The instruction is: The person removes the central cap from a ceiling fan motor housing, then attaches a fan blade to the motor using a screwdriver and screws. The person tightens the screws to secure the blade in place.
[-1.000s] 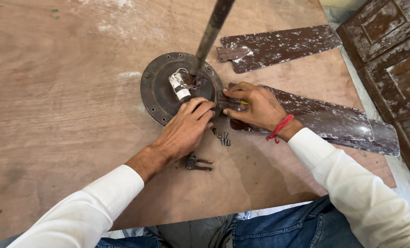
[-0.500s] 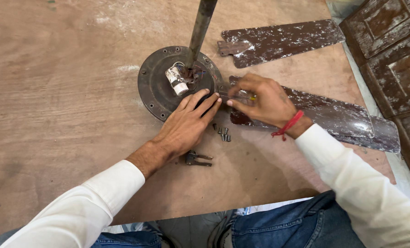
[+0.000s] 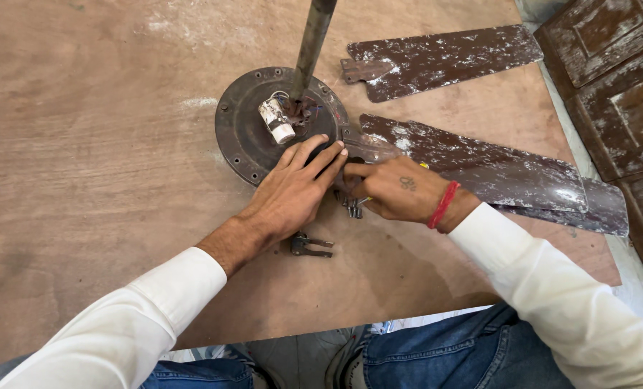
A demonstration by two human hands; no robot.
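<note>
- The left hand [image 3: 293, 193] lay flat on the near rim of the round ceiling-fan motor housing [image 3: 244, 130], fingers spread and pressing down, gripping nothing.
- The right hand [image 3: 393, 191] was just beside it, fingertips pinched narrow around something small at the root of the nearer fan blade [image 3: 480, 162], where the blade's bracket met the housing; a bit of yellow showed past the knuckles (perhaps a tool handle, I could not tell).
- That blade ran with its long axis away to the person's right, so the joint lay straight ahead of the right fingertips; the right hand was the nearer one to it.
- A downrod [image 3: 313, 43] rose from the hub, next to a small white cylindrical part [image 3: 276, 121].
- A second blade [image 3: 444, 57] lay loose farther off on the plywood board [image 3: 84, 144].
- Loose screws [image 3: 353, 209] sat under the right hand, and a small metal clip [image 3: 307, 245] near the left wrist.
- No packages, labels or signs were visible.
</note>
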